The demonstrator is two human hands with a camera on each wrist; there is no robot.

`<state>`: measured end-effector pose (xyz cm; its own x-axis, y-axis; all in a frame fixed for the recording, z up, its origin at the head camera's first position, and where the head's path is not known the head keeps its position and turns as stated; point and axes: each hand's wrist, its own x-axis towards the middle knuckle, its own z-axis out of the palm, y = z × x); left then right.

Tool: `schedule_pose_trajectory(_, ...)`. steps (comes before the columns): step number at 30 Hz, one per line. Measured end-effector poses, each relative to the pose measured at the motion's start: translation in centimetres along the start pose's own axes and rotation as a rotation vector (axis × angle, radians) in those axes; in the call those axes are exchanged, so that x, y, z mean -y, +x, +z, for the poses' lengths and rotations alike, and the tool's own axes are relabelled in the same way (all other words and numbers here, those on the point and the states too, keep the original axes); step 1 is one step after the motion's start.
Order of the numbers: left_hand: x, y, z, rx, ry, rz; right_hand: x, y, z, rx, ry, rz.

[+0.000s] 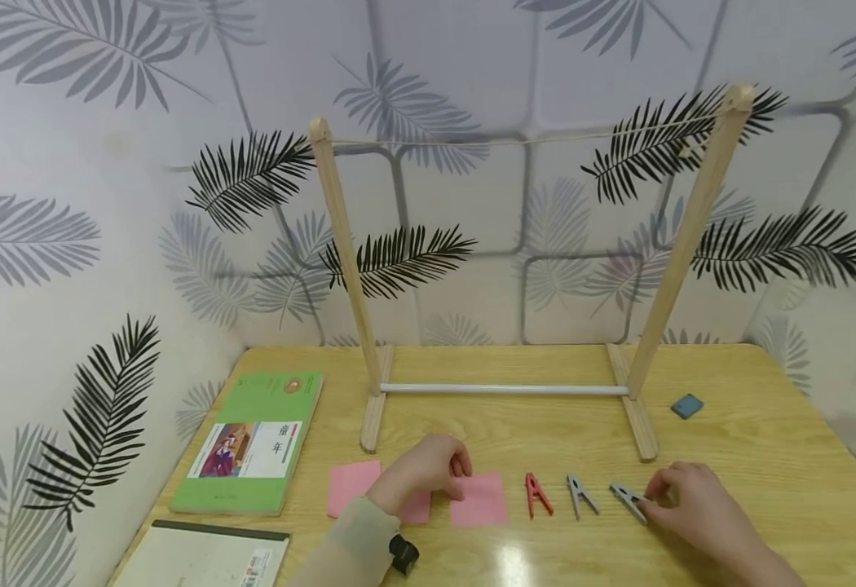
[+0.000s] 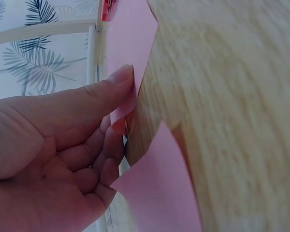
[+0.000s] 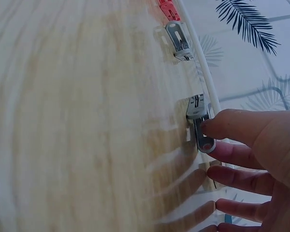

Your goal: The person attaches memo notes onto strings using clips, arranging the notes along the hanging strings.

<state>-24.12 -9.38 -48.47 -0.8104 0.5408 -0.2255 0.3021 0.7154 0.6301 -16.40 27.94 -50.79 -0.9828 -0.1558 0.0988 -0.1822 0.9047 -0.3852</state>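
Note:
My left hand pinches the left edge of a pink sheet; in the left wrist view the thumb lies on the sheet and its near corner is bent. More pink paper lies to the left, partly under the forearm; whether it is one sheet or two I cannot tell. My right hand pinches the end of a grey clothespin between thumb and index finger, the other fingers spread in the right wrist view. Between the hands lie a red clothespin and another grey clothespin.
Behind the hands stands a wooden frame with a string across its top and a white bar low down. A green book and a notebook lie at left, a small blue block at right.

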Motion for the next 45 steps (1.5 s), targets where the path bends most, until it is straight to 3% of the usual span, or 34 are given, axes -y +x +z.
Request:
schedule_pose_trajectory(7, 0.1, 0.0, 0.2, 0.004, -0.056, 0.015, -0.4, 0.1, -0.1, 0.004, -0.004, -0.03)
schedule_pose_trajectory(13, 0.1, 0.2, 0.1, -0.008, -0.1, -0.01, -0.8, 0.2, -0.2, 0.046, 0.034, 0.009)
schedule_pose_trajectory(23, 0.2, 0.5, -0.7, -0.021, -0.06, 0.017, -0.7, 0.0, -1.0, -0.001, 0.127, 0.059)
schedule_pose_trajectory(29, 0.4, 0.4, -0.9, 0.003, -0.069, 0.021, -0.4, 0.0, -1.5, -0.018, 0.211, 0.087)
schedule_pose_trajectory(34, 0.7, 0.4, -1.1, 0.011, -0.087, 0.069, -0.2, 0.4, -1.9, -0.026, 0.244, 0.075)
schedule_pose_trajectory(42, 0.4, -0.2, -1.1, 0.106, -0.058, 0.1, 0.1, 0.1, -1.8, -0.038, 0.28, 0.1)
schedule_pose_trajectory(45, 0.1, -0.3, -1.1, 0.113, -0.05, 0.125, 0.2, 0.3, -2.0, -0.046, 0.31, 0.097)
